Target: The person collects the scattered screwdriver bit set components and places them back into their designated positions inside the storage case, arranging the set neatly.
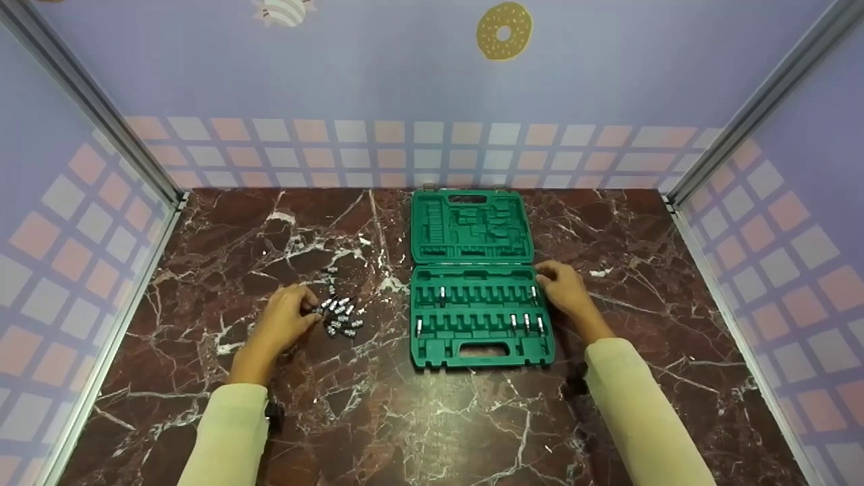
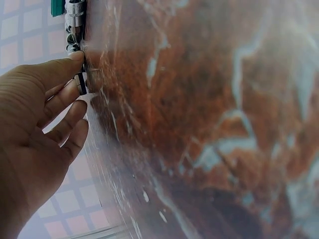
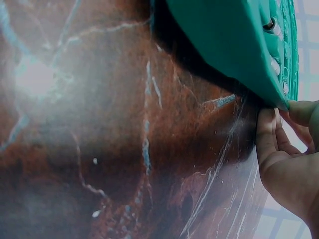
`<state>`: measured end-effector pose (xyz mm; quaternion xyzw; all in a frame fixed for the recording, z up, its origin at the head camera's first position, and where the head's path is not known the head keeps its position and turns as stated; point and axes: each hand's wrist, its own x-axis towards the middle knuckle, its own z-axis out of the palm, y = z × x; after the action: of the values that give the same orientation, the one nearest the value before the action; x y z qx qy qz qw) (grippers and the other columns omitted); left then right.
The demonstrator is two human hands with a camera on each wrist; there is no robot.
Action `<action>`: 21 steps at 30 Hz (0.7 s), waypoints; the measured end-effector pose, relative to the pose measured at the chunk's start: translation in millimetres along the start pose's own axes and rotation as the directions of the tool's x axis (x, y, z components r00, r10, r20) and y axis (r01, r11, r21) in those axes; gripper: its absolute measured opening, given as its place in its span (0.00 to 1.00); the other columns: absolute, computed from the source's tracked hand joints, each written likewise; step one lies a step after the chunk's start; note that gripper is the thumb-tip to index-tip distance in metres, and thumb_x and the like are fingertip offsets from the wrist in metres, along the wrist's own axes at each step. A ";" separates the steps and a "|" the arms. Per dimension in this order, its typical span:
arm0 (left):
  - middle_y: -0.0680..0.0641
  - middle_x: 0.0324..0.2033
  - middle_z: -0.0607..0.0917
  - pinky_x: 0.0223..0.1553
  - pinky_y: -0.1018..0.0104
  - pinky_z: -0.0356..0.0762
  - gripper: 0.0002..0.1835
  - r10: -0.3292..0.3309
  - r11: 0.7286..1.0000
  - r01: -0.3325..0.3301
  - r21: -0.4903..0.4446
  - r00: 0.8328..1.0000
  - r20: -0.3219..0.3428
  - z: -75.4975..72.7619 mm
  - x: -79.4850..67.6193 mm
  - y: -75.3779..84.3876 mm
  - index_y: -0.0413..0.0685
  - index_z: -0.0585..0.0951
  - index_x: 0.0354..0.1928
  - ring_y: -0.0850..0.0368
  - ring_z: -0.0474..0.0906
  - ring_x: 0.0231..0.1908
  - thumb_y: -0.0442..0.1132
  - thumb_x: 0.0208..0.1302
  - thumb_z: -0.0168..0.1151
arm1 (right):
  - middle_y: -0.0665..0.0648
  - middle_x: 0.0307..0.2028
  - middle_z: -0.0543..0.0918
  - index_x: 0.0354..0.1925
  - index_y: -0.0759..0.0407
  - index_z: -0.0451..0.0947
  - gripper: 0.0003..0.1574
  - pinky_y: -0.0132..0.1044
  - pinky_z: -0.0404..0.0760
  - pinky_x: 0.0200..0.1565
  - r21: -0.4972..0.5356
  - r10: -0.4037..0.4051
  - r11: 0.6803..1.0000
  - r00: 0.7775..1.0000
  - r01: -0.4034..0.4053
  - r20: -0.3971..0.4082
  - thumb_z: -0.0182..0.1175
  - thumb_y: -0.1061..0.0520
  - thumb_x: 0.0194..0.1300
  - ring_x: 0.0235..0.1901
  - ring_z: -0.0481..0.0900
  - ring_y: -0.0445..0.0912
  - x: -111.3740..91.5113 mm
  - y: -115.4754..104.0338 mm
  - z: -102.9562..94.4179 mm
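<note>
My left hand (image 1: pixel 283 314) is at the near-left side of a small pile of silver bit sockets (image 1: pixel 341 314) with dark ends. In the left wrist view its thumb and forefinger pinch a bit socket (image 2: pixel 80 83), low by the tabletop, with the other fingers loosely bent. My right hand (image 1: pixel 565 287) is at the right side of an open green socket case (image 1: pixel 442 351), by the hinge. In the right wrist view its thumb and fingers pinch the case's edge (image 3: pixel 271 84). A few sockets (image 1: pixel 520 322) stand in the lower tray's slots.
The case's lid (image 1: pixel 425 253) lies folded back toward the rear wall (image 1: pixel 378 74). Brown marbled tabletop (image 1: pixel 364 418) runs around the case and pile. Tiled-pattern side walls (image 1: pixel 74 223) close in the left and right.
</note>
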<state>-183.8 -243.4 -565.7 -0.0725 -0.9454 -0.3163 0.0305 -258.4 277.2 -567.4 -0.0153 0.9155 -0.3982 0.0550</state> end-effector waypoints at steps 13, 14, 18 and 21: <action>0.42 0.33 0.82 0.43 0.52 0.81 0.07 0.002 1.000 -0.002 -0.003 1.000 0.030 2.0 -0.6 -1.2 0.37 0.83 0.34 0.46 0.81 0.36 0.28 0.56 0.74 | 0.72 0.54 0.83 0.59 0.69 0.79 0.18 0.59 0.78 0.57 0.000 -0.011 1.000 1.000 0.011 -0.009 0.55 0.63 0.76 0.54 0.81 0.64 1.1 2.5 0.1; 0.42 0.33 0.83 0.43 0.53 0.81 0.07 0.004 1.000 -0.004 -0.005 1.000 0.029 2.1 -0.8 -1.3 0.37 0.83 0.33 0.47 0.81 0.36 0.28 0.56 0.74 | 0.72 0.54 0.83 0.59 0.68 0.79 0.18 0.59 0.79 0.57 0.003 -0.010 1.000 1.000 0.010 -0.011 0.55 0.63 0.76 0.54 0.81 0.64 1.4 2.7 0.2; 0.42 0.33 0.83 0.40 0.58 0.81 0.06 0.006 1.000 -0.006 -0.015 0.999 0.032 1.7 -1.4 -1.2 0.38 0.83 0.33 0.48 0.81 0.35 0.28 0.57 0.73 | 0.71 0.53 0.84 0.58 0.68 0.80 0.17 0.58 0.79 0.56 0.017 -0.002 1.000 1.000 0.002 -0.013 0.56 0.62 0.76 0.53 0.81 0.63 1.2 2.6 0.5; 0.43 0.34 0.84 0.40 0.60 0.80 0.06 -0.007 1.000 0.009 -0.026 0.999 0.041 0.5 -1.7 0.4 0.38 0.83 0.34 0.50 0.81 0.35 0.29 0.59 0.73 | 0.72 0.54 0.83 0.59 0.68 0.80 0.18 0.59 0.79 0.57 0.009 0.002 1.000 1.000 -0.002 -0.006 0.55 0.62 0.76 0.54 0.81 0.64 0.4 2.3 -0.2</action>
<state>-182.1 -243.0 -566.0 -0.0755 -0.9418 -0.3274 0.0088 -258.8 278.9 -569.0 -0.0129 0.9139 -0.4023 0.0525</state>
